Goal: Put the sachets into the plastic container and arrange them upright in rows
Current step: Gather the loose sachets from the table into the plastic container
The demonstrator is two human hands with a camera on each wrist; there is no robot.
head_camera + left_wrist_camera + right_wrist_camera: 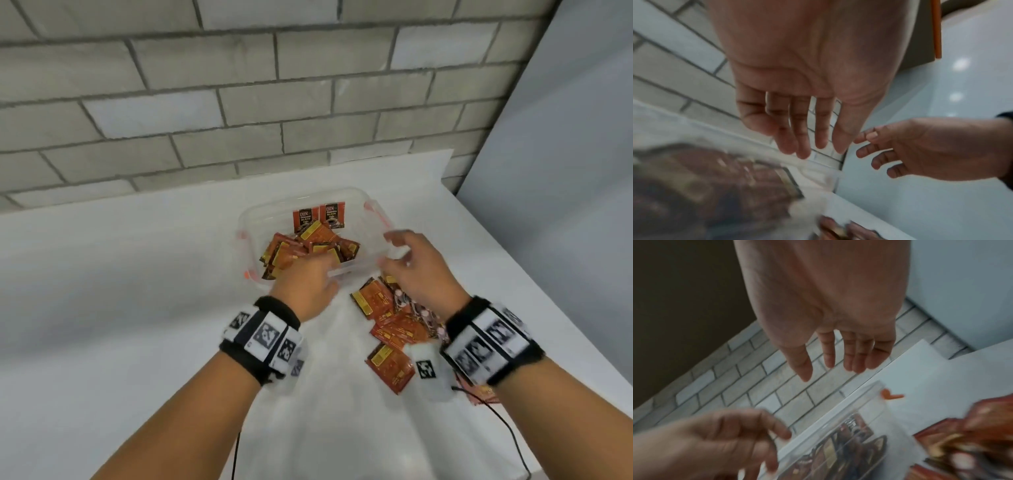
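Both empty hands (308,284) (416,270) over container (246,222), loose sachets (387,318) beneath right.

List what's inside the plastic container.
Inside the plastic container: two upright sachets at the far wall and loose sachets heaped in front. The left hand hides the near corner.

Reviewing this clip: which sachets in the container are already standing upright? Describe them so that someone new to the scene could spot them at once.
Find the clear plastic container on the white counter below the brick wall. Against its far wall stand two upright sachets, side by side. They alone show dark printed fronts facing the camera, while the loose sachets in front of them lie tumbled at angles.
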